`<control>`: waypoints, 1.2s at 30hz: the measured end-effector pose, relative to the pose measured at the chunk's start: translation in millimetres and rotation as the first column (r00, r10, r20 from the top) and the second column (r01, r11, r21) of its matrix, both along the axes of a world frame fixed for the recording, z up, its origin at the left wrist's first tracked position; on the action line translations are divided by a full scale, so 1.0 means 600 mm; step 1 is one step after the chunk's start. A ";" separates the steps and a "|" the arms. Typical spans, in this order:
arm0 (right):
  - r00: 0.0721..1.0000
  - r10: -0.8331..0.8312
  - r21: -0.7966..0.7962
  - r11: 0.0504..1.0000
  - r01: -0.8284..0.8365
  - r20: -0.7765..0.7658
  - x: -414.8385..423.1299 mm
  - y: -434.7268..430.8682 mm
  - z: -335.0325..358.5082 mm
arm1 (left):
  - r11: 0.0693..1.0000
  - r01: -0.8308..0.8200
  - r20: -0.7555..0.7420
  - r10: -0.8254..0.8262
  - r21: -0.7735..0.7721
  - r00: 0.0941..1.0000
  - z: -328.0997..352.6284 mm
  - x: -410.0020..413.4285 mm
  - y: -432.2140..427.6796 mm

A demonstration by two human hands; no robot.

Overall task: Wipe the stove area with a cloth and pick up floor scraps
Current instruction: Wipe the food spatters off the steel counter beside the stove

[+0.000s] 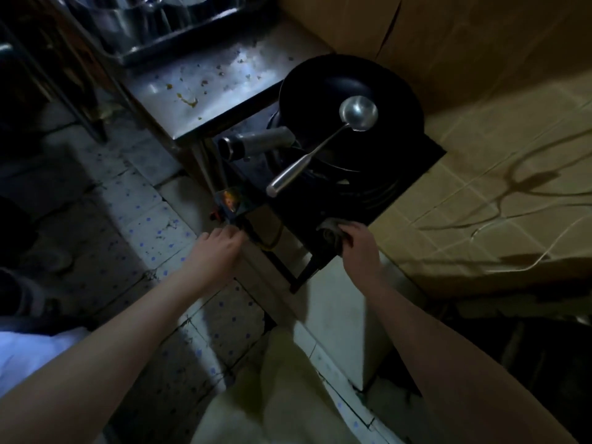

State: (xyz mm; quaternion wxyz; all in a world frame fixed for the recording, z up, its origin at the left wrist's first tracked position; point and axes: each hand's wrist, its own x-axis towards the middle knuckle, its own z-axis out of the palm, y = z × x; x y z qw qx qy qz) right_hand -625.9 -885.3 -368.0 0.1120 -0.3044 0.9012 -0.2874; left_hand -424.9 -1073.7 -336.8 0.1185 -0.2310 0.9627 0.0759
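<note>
Head view: one wok [320, 88], one ladle [358, 113]; right hand [360, 248] grips cloth [330, 233] on stove [400, 174]; left hand [217, 251] unclear.

The stove [427, 155] top is nearly filled by the wok [320, 88]; its front left is barred by the ladle [320, 149] laid across the rim and by the wok handle [256, 141] jutting left. Its front edge is taken by the right hand [358, 248], by which a cloth [330, 229] is gripped. Room is left on the table [224, 91] before the rack [160, 49] and on the floor [144, 225]; back and right are closed by cardboard [464, 43].
</note>
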 end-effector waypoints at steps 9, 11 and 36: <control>1.000 -0.026 0.231 0.973 0.027 -0.005 0.014 -0.064 -0.068 | 0.989 -0.128 -0.026 0.131 0.073 0.991 -0.028 -0.016 -0.038; 0.999 0.033 0.268 0.963 -0.025 -0.026 0.030 -0.082 -0.073 | 0.986 -0.147 -0.047 0.151 0.076 0.987 -0.034 -0.013 -0.040; 0.995 0.097 0.255 0.962 -0.098 0.015 0.036 -0.075 -0.076 | 0.994 -0.056 -0.034 0.059 0.090 0.998 -0.041 -0.021 -0.135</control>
